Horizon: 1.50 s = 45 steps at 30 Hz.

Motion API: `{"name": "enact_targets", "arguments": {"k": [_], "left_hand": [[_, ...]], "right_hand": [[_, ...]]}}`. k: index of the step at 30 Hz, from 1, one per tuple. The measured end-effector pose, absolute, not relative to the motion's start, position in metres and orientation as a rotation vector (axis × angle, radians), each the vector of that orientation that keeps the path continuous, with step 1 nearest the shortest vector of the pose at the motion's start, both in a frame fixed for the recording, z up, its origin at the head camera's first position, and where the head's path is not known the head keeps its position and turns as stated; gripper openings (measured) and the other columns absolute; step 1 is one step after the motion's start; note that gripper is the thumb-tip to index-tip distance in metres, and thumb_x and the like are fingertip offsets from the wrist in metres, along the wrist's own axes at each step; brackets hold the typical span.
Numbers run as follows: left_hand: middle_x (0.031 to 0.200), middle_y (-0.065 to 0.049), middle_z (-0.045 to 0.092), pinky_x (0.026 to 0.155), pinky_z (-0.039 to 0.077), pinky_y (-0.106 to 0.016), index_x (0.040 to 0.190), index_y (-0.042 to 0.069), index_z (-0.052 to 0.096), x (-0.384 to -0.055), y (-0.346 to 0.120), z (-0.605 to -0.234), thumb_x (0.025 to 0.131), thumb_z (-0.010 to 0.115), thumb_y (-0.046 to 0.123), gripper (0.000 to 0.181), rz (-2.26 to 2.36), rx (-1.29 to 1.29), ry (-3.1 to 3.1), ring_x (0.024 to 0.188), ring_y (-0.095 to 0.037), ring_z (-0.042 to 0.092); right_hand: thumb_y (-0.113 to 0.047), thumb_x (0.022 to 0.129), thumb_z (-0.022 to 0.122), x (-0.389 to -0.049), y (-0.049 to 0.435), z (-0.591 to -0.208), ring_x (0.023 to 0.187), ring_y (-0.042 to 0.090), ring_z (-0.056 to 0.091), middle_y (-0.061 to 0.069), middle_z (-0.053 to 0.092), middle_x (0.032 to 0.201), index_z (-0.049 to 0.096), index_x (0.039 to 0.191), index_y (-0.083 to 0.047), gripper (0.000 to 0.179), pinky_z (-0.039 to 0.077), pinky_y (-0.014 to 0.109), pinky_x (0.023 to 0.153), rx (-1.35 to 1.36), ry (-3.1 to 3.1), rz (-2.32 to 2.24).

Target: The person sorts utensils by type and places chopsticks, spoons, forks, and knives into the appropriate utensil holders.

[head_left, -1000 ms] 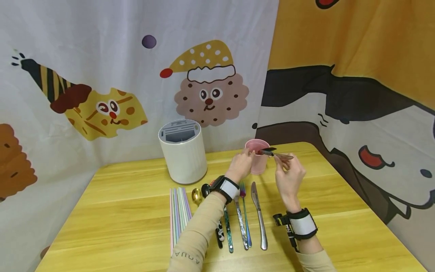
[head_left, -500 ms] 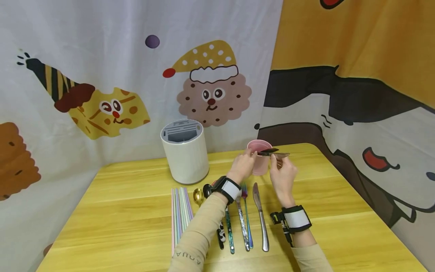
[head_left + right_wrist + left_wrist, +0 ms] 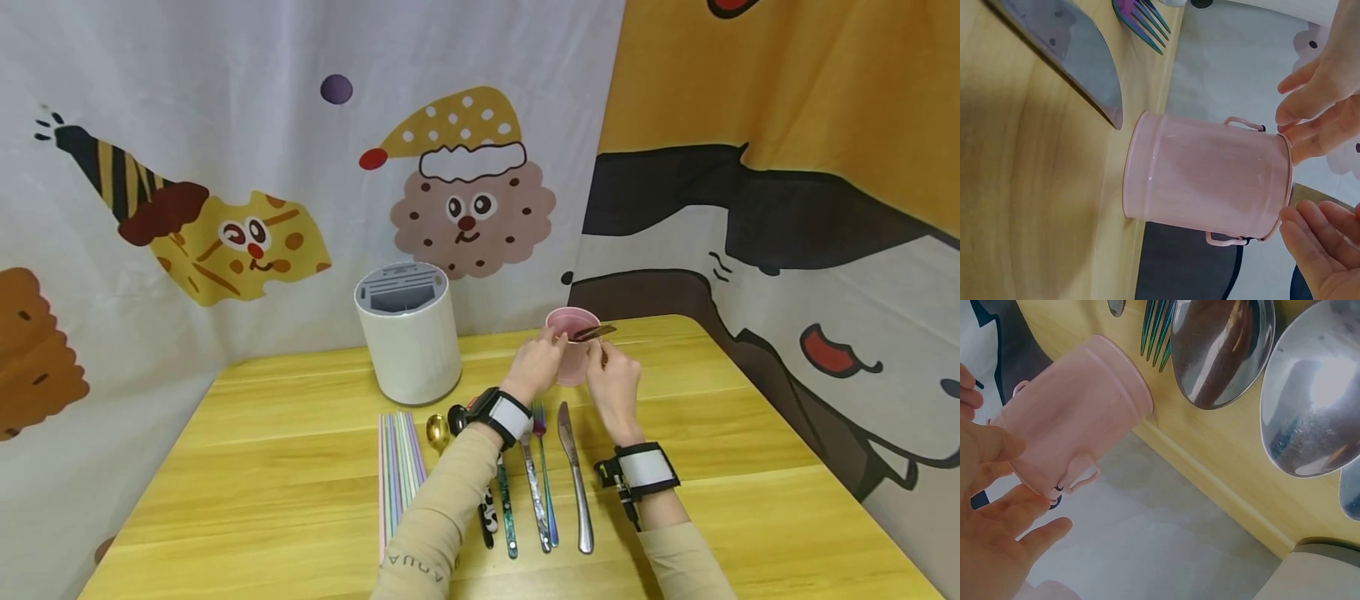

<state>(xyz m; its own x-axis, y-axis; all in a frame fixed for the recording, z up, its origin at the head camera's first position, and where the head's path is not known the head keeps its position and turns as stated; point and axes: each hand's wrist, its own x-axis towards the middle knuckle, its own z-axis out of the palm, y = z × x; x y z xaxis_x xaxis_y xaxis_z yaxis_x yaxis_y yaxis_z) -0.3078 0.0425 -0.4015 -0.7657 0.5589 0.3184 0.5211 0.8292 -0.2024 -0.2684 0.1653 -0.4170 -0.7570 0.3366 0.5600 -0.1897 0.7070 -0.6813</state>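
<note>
Okay — pink bucket (image 3: 573, 367), upright on the wooden table (image 3: 735, 417), near the back right corner. Smooth pale sides, a raised band (image 3: 1154, 165) around the base, thin rim, small loops (image 3: 1246, 123) on the sides. A thin dark piece of cutlery (image 3: 592, 332) slants across its mouth, one end sticking out past the right side.

Left hand (image 3: 536, 360) is at the left of the rim, fingers spread and touching it; can't tell if they pinch anything. Right hand (image 3: 617, 387) is at the right of the rim, fingers close together, tips at the edge; can't tell whether they grip the cutlery.

Loops show clearly in the wrist views; the head view doesn't show them. The cutlery at the mouth is seen only from the head. Left wrist view catches big silver spoons (image 3: 1313, 387), which the left arm mostly covers in the head view — but only the head view gives the chopsticks (image 3: 399, 467), gold spoon (image 3: 437, 431) and the white holder's (image 3: 412, 350) slotted top.
</note>
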Motion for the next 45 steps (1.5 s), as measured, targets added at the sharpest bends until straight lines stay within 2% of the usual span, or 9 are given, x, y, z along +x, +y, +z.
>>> {"name": "enact_targets", "arguments": {"k": [6,11,15,23,27,30,32,38,45], "left_hand": [[0.128,-0.010,0.056,0.076,0.057,-0.027,0.137,0.012,0.050,-0.309,0.043,-0.402,0.091,0.059,0.019,0.048,0.164,-0.807,-2.646,0.084,-0.016,0.067],[0.129,-0.010,0.056,0.077,0.057,-0.027,0.138,0.012,0.049,-0.308,0.043,-0.402,0.091,0.059,0.019,0.049,0.167,-0.804,-2.648,0.084,-0.015,0.067],[0.130,-0.010,0.055,0.075,0.057,-0.027,0.138,0.012,0.049,-0.307,0.043,-0.401,0.090,0.061,0.019,0.050,0.165,-0.805,-2.648,0.083,-0.015,0.066],[0.135,-0.012,0.053,0.076,0.057,-0.026,0.139,0.012,0.047,-0.308,0.044,-0.400,0.091,0.059,0.017,0.050,0.166,-0.809,-2.680,0.089,-0.016,0.067],[0.138,-0.012,0.051,0.077,0.057,-0.027,0.140,0.012,0.047,-0.309,0.044,-0.401,0.092,0.057,0.017,0.049,0.161,-0.802,-2.685,0.090,-0.017,0.068],[0.137,-0.012,0.052,0.077,0.057,-0.028,0.139,0.012,0.048,-0.309,0.044,-0.401,0.093,0.056,0.016,0.048,0.160,-0.799,-2.682,0.090,-0.018,0.068],[0.137,-0.012,0.052,0.078,0.057,-0.028,0.139,0.012,0.048,-0.308,0.044,-0.401,0.093,0.056,0.015,0.047,0.161,-0.800,-2.678,0.091,-0.018,0.068],[0.135,-0.012,0.053,0.076,0.058,-0.028,0.139,0.012,0.048,-0.308,0.044,-0.402,0.094,0.055,0.014,0.045,0.162,-0.806,-2.665,0.090,-0.018,0.068],[0.135,-0.012,0.053,0.076,0.058,-0.028,0.139,0.012,0.049,-0.309,0.044,-0.403,0.093,0.055,0.013,0.046,0.146,-0.803,-2.670,0.092,-0.018,0.067]], "right_hand": [[-0.021,0.098,0.047,-0.265,0.166,-0.418,0.059,0.027,0.057,0.021,0.070,0.080,0.068,0.089,0.004,0.033,0.035,0.023,0.046,-0.101,-2.268,1.013],[-0.019,0.098,0.048,-0.262,0.166,-0.420,0.063,0.030,0.062,0.021,0.070,0.079,0.068,0.087,0.003,0.032,0.039,0.025,0.049,-0.088,-2.295,0.985],[-0.021,0.097,0.049,-0.257,0.167,-0.419,0.061,0.029,0.058,0.018,0.066,0.071,0.067,0.084,0.001,0.031,0.037,0.027,0.051,-0.114,-2.347,0.977],[-0.019,0.093,0.053,-0.251,0.169,-0.422,0.055,0.024,0.058,0.019,0.069,0.073,0.070,0.090,0.003,0.028,0.039,0.026,0.047,-0.138,-2.512,0.910],[-0.019,0.091,0.054,-0.249,0.171,-0.425,0.046,0.016,0.048,0.009,0.059,0.056,0.066,0.073,0.001,0.029,0.035,0.025,0.041,-0.157,-2.686,0.873],[-0.021,0.090,0.054,-0.245,0.173,-0.428,0.043,0.013,0.041,0.000,0.046,0.048,0.053,0.055,-0.007,0.038,0.030,0.023,0.039,-0.166,-2.843,0.851],[-0.023,0.090,0.055,-0.243,0.173,-0.429,0.042,0.012,0.040,-0.001,0.044,0.046,0.046,0.050,-0.011,0.043,0.028,0.022,0.038,-0.164,-2.938,0.834],[-0.026,0.086,0.062,-0.239,0.172,-0.431,0.043,0.013,0.046,0.007,0.060,0.052,0.058,0.055,-0.006,0.037,0.031,0.021,0.038,-0.130,-3.107,0.796],[-0.026,0.080,0.067,-0.232,0.163,-0.431,0.049,0.016,0.048,0.005,0.055,0.057,0.059,0.061,-0.006,0.029,0.034,0.023,0.041,-0.104,-3.250,0.764]]}}
